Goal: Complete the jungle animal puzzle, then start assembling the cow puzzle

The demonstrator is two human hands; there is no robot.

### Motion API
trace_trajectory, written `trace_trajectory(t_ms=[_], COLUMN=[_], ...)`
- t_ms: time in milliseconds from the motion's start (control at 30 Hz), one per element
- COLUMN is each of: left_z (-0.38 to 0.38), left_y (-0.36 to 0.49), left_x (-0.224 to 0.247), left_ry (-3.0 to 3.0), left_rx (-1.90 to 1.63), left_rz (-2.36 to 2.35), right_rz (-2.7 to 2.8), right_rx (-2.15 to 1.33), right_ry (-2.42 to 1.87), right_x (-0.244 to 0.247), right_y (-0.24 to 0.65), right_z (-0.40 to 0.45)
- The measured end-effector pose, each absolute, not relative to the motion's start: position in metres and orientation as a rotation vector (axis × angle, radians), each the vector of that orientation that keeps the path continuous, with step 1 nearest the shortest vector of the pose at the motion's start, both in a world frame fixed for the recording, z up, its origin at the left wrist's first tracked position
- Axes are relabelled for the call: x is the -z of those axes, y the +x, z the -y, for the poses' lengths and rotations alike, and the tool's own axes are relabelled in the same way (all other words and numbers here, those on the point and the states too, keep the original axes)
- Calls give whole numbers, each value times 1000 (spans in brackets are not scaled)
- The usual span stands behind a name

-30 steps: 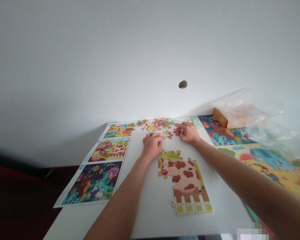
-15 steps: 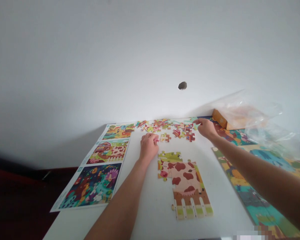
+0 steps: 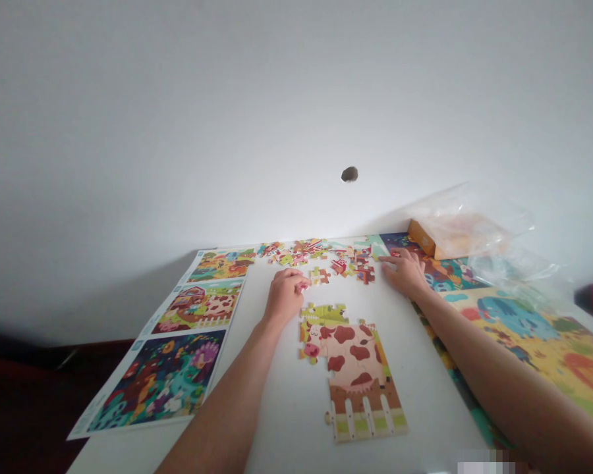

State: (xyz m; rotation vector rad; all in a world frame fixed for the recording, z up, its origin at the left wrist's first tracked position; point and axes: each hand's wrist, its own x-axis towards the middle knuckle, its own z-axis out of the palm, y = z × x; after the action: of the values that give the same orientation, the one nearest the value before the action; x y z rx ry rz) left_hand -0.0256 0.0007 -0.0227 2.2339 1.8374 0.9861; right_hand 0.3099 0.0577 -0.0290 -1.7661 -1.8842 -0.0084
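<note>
My left hand [image 3: 285,294] is closed on a small pink puzzle piece [image 3: 302,286], above the joined cow section [image 3: 358,355] on the white table. Beside its fingers lie joined yellow and brown pieces [image 3: 319,275]. At the right, my right hand [image 3: 404,270] has its fingers apart, the index finger stretched toward the right end of the loose pieces; nothing shows in it. A barn piece [image 3: 339,266] and other loose pieces [image 3: 309,249] lie along the back, near the wall.
A sheet with three printed pictures [image 3: 192,304] lies at the left. On the right are a finished animal puzzle [image 3: 528,322], a dark puzzle [image 3: 454,272], an orange box [image 3: 422,238] and a clear plastic bag [image 3: 494,224]. The white wall [image 3: 277,131] stands behind.
The view has shifted a little. My right hand has come lower and nearer, from the back pieces to their right side, its fingers more spread. My left hand still holds the pink piece.
</note>
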Motion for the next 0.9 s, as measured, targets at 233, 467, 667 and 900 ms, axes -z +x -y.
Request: trace_trajectory(t_ms=[233, 467, 667, 900], left_z=[3, 7, -5, -13], left_y=[-27, -25, -34, -28], left_x=[18, 19, 21, 15], left_ry=[1980, 2174, 2079, 2221], left_rx=[-834, -772, -937, -758], left_rz=[-2330, -2139, -2203, -2161], right_rz=[2020, 2207, 2282, 2296], right_rx=[-90, -137, -121, -103], right_ry=[-1581, -1428, -1403, -1407], right_x=[24, 18, 20, 23], right_y=[304, 302, 301, 301], right_z=[-52, -46, -46, -48])
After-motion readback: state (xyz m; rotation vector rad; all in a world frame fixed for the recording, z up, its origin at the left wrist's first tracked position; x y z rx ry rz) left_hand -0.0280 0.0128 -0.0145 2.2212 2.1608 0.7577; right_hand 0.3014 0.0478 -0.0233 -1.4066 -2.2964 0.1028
